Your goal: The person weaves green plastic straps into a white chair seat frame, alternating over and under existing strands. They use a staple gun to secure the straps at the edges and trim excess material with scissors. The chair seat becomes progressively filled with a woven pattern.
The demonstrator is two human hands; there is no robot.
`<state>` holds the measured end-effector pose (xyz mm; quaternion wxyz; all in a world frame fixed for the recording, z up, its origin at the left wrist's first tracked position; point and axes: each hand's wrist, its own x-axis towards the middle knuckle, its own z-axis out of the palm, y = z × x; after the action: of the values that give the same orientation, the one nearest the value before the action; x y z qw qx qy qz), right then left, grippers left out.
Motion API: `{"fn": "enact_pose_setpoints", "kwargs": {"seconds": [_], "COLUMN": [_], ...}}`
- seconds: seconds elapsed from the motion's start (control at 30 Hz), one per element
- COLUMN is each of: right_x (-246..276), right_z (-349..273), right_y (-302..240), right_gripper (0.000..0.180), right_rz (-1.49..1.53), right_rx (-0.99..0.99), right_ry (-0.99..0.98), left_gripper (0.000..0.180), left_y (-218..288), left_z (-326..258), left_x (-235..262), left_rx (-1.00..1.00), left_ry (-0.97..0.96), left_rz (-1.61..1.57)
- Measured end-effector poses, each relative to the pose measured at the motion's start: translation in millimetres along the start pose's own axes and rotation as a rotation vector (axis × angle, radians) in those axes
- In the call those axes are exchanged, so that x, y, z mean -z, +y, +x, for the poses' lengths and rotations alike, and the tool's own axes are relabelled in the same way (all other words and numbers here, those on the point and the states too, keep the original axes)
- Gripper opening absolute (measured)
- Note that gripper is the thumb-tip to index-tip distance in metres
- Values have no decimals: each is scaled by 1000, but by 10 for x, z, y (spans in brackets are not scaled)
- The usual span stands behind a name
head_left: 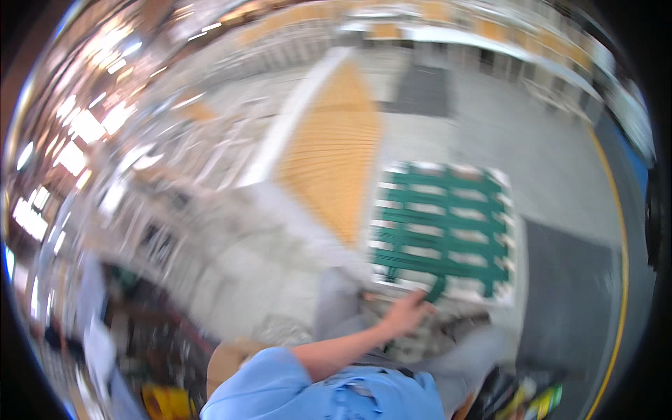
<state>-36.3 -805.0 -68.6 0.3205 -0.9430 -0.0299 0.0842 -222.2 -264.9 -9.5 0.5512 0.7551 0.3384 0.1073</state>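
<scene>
Green straps (pixel 441 227) cross one another in a grid over a pale rectangular frame (pixel 516 245), which lies in front of me, slightly to the right. My left hand (pixel 408 313) reaches across to the frame's near edge. Its fingers are closed at the loose end of a green strap (pixel 435 288) that slants down from the grid. Motion blur softens the fingertips. My right hand is not in view, and no right forearm shows beside my right leg.
Close to the left of the frame stands a large white-edged piece with an orange-yellow ribbed face (pixel 332 150). Dark mats (pixel 570 294) lie on the grey floor to the right, near a yellow line (pixel 619 231). Dark clutter and a yellow item (pixel 168 402) are at lower left.
</scene>
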Motion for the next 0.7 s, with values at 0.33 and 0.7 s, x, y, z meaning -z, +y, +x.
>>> {"fn": "enact_pose_setpoints", "kwargs": {"seconds": [0.33, 0.7], "right_x": [-359, -433], "right_z": [-135, -386], "right_y": [-1091, -1104], "right_gripper": [37, 40], "right_rz": [-325, -407], "right_rx": [398, 359], "right_ry": [86, 117], "left_gripper": [51, 79], "left_y": [-266, -291], "left_z": [55, 292], "left_x": [-301, -253], "left_rx": [619, 629], "left_ry": [-109, -104], "left_rz": [-1023, -1160]}}
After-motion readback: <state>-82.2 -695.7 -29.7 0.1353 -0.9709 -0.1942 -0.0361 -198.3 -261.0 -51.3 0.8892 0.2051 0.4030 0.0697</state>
